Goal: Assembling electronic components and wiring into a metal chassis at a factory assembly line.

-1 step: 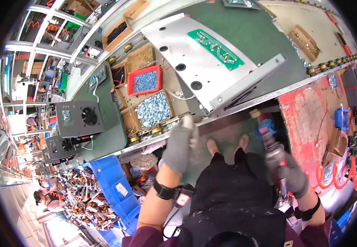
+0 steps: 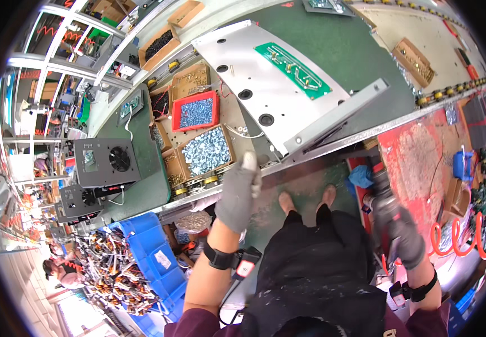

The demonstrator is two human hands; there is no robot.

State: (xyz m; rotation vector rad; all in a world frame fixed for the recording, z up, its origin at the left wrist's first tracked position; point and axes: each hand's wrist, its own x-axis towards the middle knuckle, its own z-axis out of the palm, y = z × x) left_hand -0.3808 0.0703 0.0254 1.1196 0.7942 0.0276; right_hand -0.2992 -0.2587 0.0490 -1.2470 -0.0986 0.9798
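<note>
My left hand, in a grey glove, hovers by the near edge of the workbench, beside a carton of small silvery metal parts. Its fingers are curled together, and whatever they may hold is too small to make out. On the right, my gloved right hand is wrapped round a dark pistol-shaped power driver, blurred, its front pointing away from me. Across the bench lies a pale sheet-metal panel with round holes and a raised flange. A green circuit board rests on the panel.
A red tray of small bluish parts sits among open cartons. Grey boxes with fans stand at left. Below the bench is a blue crate near a heap of assorted parts. A coiled red hose hangs at right, by a worn red surface.
The driver in my right hand has swung to the right, its front now further from the bench edge. My left hand has shifted slightly left.
</note>
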